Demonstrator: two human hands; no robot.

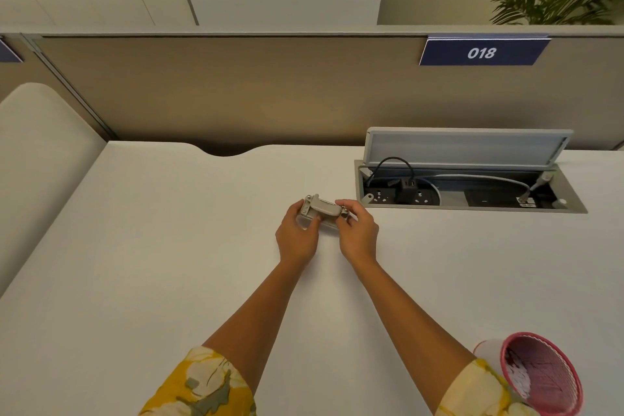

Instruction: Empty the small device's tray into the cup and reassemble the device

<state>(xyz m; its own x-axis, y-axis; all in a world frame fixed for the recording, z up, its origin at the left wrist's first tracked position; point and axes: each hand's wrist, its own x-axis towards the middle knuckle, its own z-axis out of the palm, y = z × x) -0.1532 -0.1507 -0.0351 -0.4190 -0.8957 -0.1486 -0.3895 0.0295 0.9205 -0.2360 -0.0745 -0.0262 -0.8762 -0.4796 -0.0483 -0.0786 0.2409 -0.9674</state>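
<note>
White desk — both hands grip device mid-surface.

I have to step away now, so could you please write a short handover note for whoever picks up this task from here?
Left hand: fingers closed on the left end of the small device.
Right hand: fingers closed on its right end.
The device is held low over the white desk, mid-desk, in front of the open cable box.
The pink mesh cup stands at the near right, beside the right forearm, with pale bits inside.
Done: cannot tell whether the tray has been emptied or refitted; the hands hide that part.
Left: check the tray, tip it into the cup if needed, and close up the device.
</note>
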